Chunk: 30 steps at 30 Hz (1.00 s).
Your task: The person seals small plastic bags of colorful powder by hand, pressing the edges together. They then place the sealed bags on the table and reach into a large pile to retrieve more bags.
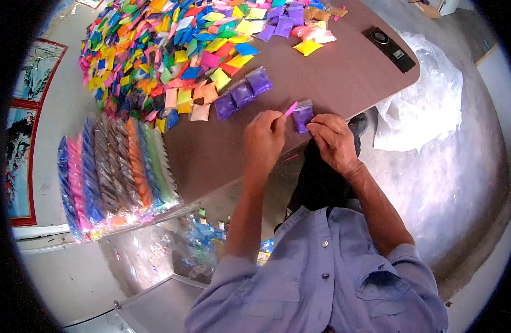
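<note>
My left hand (265,139) is closed in a pinch on a small pink plastic stick (291,109), whose tip points up toward a purple packet. My right hand (333,140) has its fingertips pinched at the lower right edge of this clear zip bag of purple material, the purple packet (303,117), near the table's front edge. Just left of it, a joined row of purple packets (243,94) lies on the brown table (327,72). What lies inside my curled left fingers is hidden.
A large heap of colourful packets (155,50) covers the table's far left. Long bundles of wrapped packets (111,166) lie at the left edge. A black device (389,49) sits at the right end. White plastic sheeting (419,100) stands beside the table.
</note>
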Each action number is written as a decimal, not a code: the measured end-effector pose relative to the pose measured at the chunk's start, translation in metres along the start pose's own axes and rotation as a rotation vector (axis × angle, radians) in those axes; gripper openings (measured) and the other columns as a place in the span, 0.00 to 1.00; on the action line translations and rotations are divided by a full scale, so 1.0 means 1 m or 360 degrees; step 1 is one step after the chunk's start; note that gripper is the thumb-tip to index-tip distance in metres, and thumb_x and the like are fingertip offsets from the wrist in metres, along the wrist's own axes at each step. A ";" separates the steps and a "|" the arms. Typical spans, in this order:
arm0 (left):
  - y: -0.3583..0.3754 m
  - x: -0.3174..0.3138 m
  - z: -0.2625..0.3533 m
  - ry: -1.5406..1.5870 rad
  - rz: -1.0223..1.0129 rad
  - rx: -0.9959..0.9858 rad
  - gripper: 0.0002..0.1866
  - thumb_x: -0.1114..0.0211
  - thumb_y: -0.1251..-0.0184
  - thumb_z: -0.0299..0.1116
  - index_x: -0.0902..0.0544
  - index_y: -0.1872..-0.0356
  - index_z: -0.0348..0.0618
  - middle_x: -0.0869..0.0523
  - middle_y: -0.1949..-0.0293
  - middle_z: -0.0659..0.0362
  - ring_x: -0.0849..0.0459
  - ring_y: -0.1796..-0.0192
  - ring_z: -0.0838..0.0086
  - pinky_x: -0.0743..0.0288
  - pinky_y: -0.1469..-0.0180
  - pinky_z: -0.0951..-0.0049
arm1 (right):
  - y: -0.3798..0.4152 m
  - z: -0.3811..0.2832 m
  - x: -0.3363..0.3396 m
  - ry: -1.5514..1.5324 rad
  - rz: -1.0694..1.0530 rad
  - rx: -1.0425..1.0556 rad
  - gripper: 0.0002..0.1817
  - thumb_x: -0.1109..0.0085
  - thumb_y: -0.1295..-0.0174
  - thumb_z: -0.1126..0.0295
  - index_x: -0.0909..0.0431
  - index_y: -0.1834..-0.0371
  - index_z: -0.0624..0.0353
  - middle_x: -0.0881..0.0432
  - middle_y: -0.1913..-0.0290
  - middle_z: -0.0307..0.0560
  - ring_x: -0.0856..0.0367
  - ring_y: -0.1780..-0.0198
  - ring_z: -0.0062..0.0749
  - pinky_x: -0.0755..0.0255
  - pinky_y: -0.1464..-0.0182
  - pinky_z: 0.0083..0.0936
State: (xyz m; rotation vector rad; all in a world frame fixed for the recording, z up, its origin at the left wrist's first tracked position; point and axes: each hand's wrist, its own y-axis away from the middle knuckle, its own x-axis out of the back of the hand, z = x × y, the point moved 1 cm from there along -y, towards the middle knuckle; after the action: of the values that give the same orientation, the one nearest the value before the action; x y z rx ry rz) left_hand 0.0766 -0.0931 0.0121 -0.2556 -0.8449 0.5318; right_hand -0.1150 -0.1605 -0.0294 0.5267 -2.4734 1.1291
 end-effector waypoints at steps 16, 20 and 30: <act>0.027 0.007 0.014 0.0088 0.0102 0.0207 0.04 0.30 0.32 0.27 0.16 0.66 0.40 0.15 0.70 0.49 0.14 0.68 0.55 0.22 0.65 0.62 | -0.028 -0.023 0.010 0.0050 -0.0024 -0.0074 0.16 0.30 0.40 0.76 0.13 0.48 0.59 0.14 0.50 0.52 0.15 0.46 0.51 0.22 0.41 0.43; 0.036 -0.003 0.028 0.0146 0.0084 0.0217 0.04 0.31 0.32 0.27 0.17 0.65 0.39 0.15 0.70 0.50 0.14 0.69 0.56 0.22 0.65 0.63 | -0.034 -0.011 0.005 0.0190 -0.0156 0.0097 0.13 0.32 0.39 0.75 0.12 0.50 0.59 0.14 0.48 0.52 0.16 0.45 0.51 0.21 0.42 0.42; 0.031 0.011 0.030 0.0080 0.0133 0.0208 0.04 0.31 0.33 0.26 0.19 0.65 0.40 0.16 0.70 0.48 0.13 0.69 0.53 0.22 0.66 0.60 | -0.025 -0.012 -0.001 0.0145 -0.0091 -0.0036 0.11 0.30 0.38 0.72 0.11 0.53 0.59 0.14 0.52 0.51 0.15 0.50 0.50 0.20 0.46 0.41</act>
State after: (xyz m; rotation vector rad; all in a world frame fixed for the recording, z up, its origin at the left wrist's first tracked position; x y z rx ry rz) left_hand 0.0495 -0.0609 0.0255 -0.1840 -0.7497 0.6534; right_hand -0.1000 -0.1666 -0.0064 0.5242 -2.3750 1.0776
